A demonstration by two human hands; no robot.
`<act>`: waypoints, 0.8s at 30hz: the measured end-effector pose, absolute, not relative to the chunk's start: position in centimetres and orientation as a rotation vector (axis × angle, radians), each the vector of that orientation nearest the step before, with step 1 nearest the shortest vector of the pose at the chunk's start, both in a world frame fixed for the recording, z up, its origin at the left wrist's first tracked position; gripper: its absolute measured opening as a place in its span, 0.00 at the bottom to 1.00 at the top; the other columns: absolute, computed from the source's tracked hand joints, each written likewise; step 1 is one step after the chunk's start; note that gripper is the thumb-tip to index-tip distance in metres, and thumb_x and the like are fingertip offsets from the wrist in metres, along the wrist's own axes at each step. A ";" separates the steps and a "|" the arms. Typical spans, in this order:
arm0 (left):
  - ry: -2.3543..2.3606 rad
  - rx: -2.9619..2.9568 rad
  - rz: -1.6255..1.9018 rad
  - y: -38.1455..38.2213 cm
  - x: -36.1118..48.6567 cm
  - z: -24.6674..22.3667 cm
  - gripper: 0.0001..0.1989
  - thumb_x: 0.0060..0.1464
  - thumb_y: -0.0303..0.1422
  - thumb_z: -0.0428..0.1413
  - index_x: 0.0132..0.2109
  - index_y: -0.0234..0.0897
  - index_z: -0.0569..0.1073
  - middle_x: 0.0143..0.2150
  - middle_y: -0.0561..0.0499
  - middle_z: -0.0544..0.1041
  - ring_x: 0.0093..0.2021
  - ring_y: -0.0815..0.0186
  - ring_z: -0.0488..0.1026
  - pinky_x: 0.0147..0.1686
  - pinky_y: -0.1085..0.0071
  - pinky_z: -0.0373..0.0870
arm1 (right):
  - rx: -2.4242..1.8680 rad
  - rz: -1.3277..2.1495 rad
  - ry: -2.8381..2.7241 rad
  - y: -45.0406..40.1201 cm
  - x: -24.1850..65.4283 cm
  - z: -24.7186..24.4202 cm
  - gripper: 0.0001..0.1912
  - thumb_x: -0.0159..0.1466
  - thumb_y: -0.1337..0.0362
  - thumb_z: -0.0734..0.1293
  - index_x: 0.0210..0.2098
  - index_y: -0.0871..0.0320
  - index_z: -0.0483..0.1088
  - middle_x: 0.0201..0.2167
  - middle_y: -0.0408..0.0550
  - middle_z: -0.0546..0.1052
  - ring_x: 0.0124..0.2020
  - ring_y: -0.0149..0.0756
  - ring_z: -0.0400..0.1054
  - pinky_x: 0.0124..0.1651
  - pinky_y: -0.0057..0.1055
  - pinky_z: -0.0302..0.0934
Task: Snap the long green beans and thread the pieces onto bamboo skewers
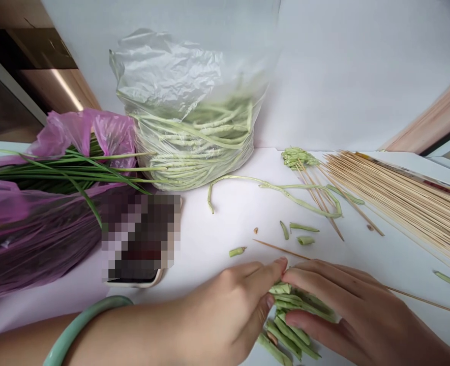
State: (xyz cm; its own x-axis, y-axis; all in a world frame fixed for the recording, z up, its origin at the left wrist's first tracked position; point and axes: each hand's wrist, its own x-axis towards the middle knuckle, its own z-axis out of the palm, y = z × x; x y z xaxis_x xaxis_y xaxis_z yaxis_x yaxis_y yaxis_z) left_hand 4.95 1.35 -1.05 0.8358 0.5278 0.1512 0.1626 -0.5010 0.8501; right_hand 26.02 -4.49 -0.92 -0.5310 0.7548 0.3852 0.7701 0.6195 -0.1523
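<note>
- Grip on both sides: the left hand and right hand rest their fingertips and thumbs about a pile of bean pieces. Whether they clench or merely press, I cannot tell; the fingers hide the contact.
- These pieces lie near the worktop's near side, right of its middle; hands on opposite sides probably keep them lined up.
- One thin stick pokes out beyond the fingers.
- Sticks lie in a bundle along the right edge, seemingly for easy reach by the right hand.
- At the far edge, a clear bag keeps long beans together; beside it lies a neat skewered pack.
- Offcuts lie loose just beyond the hands.
- Toward the left edge are a purple bag of green stalks and a phone, apart from the handwork.
</note>
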 end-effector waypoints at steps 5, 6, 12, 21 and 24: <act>0.445 2.039 0.402 1.3 4.9 -1.1 0.24 0.61 0.23 0.46 0.64 0.19 0.59 0.52 0.33 0.74 0.52 0.57 0.73 0.52 0.69 0.68 | -1.137 -0.087 -2.330 -4.4 24.3 -0.7 0.11 0.74 0.68 0.50 0.46 0.54 0.62 0.36 0.43 0.78 0.37 0.29 0.75 0.41 0.22 0.66; 0.443 2.034 0.402 1.3 5.0 -1.0 0.24 0.61 0.24 0.46 0.64 0.19 0.59 0.52 0.34 0.74 0.52 0.57 0.73 0.52 0.69 0.69 | -1.114 -0.089 -2.327 -4.5 24.2 -0.6 0.12 0.74 0.70 0.50 0.45 0.54 0.62 0.35 0.43 0.79 0.35 0.29 0.75 0.39 0.22 0.67; 0.554 2.000 0.466 1.3 5.0 -1.2 0.15 0.61 0.27 0.49 0.54 0.30 0.69 0.45 0.43 0.77 0.44 0.62 0.75 0.43 0.72 0.71 | -1.302 0.147 -2.180 -5.0 24.9 -0.6 0.09 0.71 0.65 0.57 0.35 0.52 0.65 0.28 0.35 0.75 0.27 0.24 0.72 0.31 0.15 0.65; 0.572 2.010 0.539 1.5 5.2 -1.4 0.05 0.60 0.25 0.50 0.35 0.37 0.63 0.25 0.59 0.60 0.23 0.72 0.57 0.24 0.77 0.57 | -1.318 0.174 -2.137 -4.8 24.9 -0.4 0.10 0.71 0.63 0.58 0.34 0.54 0.65 0.26 0.37 0.73 0.23 0.24 0.69 0.25 0.16 0.63; 0.559 2.013 0.546 1.5 5.3 -1.4 0.07 0.60 0.25 0.49 0.33 0.37 0.63 0.26 0.57 0.62 0.24 0.71 0.59 0.25 0.77 0.58 | -1.309 0.183 -2.153 -4.7 24.6 -0.4 0.10 0.72 0.63 0.57 0.34 0.54 0.65 0.25 0.36 0.72 0.22 0.24 0.68 0.26 0.16 0.62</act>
